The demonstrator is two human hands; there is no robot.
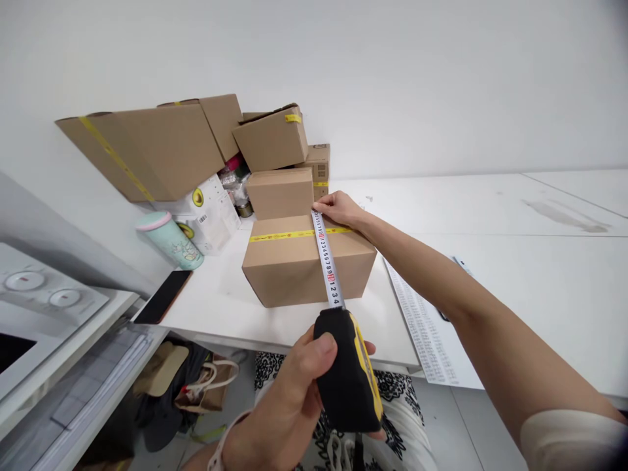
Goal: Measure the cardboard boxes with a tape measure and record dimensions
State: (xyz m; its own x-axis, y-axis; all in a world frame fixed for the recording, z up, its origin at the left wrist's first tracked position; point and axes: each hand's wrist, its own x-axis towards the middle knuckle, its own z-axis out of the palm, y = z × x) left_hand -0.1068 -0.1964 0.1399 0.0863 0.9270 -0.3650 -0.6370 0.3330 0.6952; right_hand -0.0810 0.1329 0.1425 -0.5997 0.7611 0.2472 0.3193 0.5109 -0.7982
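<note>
My left hand [299, 373] is wrapped round a black and yellow tape measure [346, 373], its thumb on the casing. The measuring blade [326, 261] runs out from it across the top of a cardboard box [289, 278] sealed with yellow tape. At the far edge of this box, my right hand [339, 208] pinches the blade's end between thumb and fingers. A smaller cardboard box [280, 195] stands just behind, close to the right fingertips. The near end of the blade hangs over the box's front edge.
Stacked cardboard boxes [161, 147] fill the back left. A mint tumbler [171, 242] and a dark phone [164, 297] lie at the table's left. Printed sheets [426, 327] lie under my right forearm. A microwave [39, 294] sits on a shelf at the far left.
</note>
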